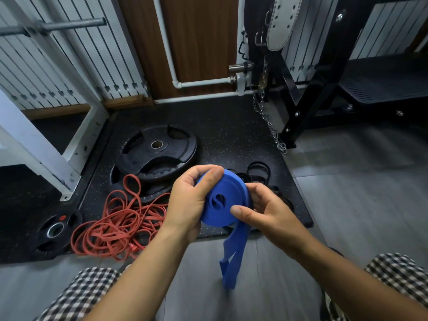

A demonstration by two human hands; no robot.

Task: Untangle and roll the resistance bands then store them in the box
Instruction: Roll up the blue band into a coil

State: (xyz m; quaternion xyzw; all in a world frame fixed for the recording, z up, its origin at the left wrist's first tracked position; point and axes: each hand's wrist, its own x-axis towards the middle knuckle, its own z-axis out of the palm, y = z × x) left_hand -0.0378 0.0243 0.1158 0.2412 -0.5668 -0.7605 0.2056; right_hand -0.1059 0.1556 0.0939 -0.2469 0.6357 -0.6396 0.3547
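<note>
Left grip (187, 200) cupping, right grip (261, 210) pinching the blue band (215, 217) roll: light, soft, rubbery, likely to uncoil; best held across coil faces.

I see the rolled band (222, 205) held between my left hand (185, 200) and right hand (266, 209), its loose tail hanging below. Left of my left hand the tangled bands (115, 223) lie on the mat (220, 126), reaching onto the stacked weight plates (157, 149) behind them. A lone plate (54, 230) lies left of the tangle. The coiled bands (258, 171) lie behind my right hand. A chain (271, 126) hangs farther back, left of the bench (382, 86).
</note>
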